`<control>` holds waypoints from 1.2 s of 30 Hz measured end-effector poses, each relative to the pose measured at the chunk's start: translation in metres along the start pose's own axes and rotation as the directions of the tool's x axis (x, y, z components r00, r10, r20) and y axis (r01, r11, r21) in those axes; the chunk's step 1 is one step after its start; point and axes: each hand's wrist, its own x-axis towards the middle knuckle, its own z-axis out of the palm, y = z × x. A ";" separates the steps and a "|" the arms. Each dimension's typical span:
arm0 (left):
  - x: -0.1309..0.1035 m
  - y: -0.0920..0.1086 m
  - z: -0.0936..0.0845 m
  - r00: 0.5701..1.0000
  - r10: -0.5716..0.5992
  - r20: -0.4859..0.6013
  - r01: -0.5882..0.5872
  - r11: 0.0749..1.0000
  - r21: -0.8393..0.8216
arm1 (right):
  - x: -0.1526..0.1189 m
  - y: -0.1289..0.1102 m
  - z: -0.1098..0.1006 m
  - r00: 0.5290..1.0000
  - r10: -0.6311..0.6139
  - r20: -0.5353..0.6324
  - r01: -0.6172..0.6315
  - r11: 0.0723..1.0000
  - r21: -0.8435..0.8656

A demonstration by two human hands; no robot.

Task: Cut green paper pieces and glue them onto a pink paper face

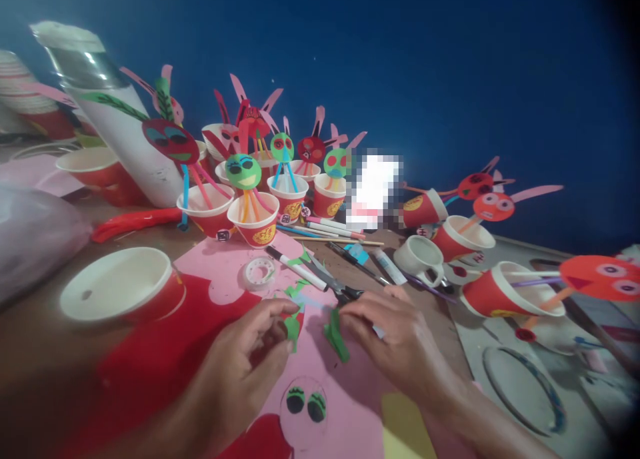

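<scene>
My left hand (250, 356) has its fingers curled, with thumb and forefinger at a small green paper piece (294, 329). Between the fingertips of my right hand (395, 336) is a folded-looking green paper strip (336, 337). Both hands hover over pink paper (350, 386). Below them lies a pink paper face (304, 432) with two black-and-green eyes, overlapping a red paper shape (260, 439). Just beyond the hands are dark-handled scissors (333, 282), green paper scraps (296, 289), a black-capped white marker (300, 269) and a roll of clear tape (259, 272).
Several red paper cups with paper-faced puppets, such as a green one (243, 171), stand at the back. A tipped cup (120, 282) lies left on red paper (145, 359). A white mug (419, 258), glue stick (390, 266) and flask (115, 126) are nearby.
</scene>
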 end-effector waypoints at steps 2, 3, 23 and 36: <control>-0.003 0.002 0.003 0.998 0.031 -0.055 -0.029 0.999 0.034 | 0.004 0.009 -0.006 0.998 0.064 0.010 -0.064 0.998 -0.027; -0.004 0.002 0.004 0.996 0.046 -0.070 -0.042 0.998 0.053 | 0.005 0.012 -0.007 0.997 0.074 0.021 -0.073 0.997 -0.040; 0.002 0.000 0.003 0.988 -0.107 0.114 0.119 0.988 -0.103 | 0.002 0.011 0.021 0.994 -0.007 0.112 0.057 0.891 -0.451; 0.001 -0.007 0.000 0.986 0.015 0.168 -0.046 0.982 0.182 | 0.006 0.008 -0.003 0.988 0.109 0.105 -0.091 0.983 -0.162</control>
